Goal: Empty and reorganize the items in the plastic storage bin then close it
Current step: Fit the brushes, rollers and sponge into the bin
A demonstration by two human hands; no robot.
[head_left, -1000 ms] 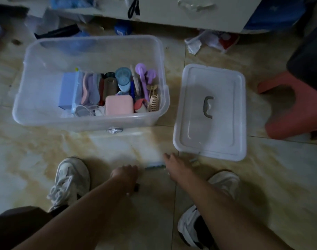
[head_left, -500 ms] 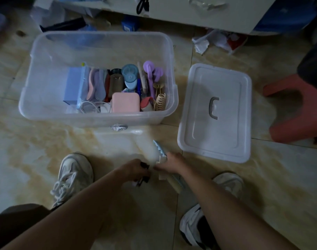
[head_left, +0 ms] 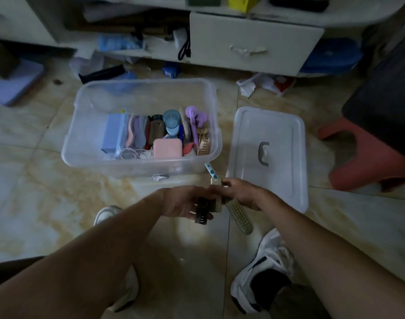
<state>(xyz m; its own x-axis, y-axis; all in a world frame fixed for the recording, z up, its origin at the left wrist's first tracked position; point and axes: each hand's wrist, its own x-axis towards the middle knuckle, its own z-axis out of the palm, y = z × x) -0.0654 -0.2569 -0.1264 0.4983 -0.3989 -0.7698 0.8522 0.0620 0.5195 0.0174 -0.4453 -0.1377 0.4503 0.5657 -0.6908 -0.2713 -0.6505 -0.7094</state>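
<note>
tiled floor, pale and mottled, runs under everything, with a white cabinet (head_left: 254,42) and its clutter along the far side and a red stool (head_left: 369,157) off to the right. my plastic storage bin (head_left: 86,157) sits open on the floor ahead of me, its goods already packed upright along the near wall and toward the right: a blue box (head_left: 112,132), a pink case (head_left: 167,148), a purple piece (head_left: 193,116), a beige hair claw (head_left: 203,146) and others i can't name in this dim light; the far-left part of the bin looks bare. bin's lid (head_left: 266,125) lies flat just to the right of it, handle up. between the bin and my shoes, my two hands meet above the floor. my left hand (head_left: 183,203) curls around a small black clip (head_left: 201,212), and my right hand (head_left: 240,192) grips a bundle of long things, a brush (head_left: 239,215) pointing back toward me and a blue-dotted strip (head_left: 210,170) sticking out toward the bin; a beige block (head_left: 216,196) sits between the hands, and i can't tell which one carries it. i judge i'm in the refilling step, gathering the last loose bits. next move, as i see it, calls for carrying these forward over the near rim and slotting them into a gap without toppling the upright row, then fetching the lid and pressing it on.
</note>
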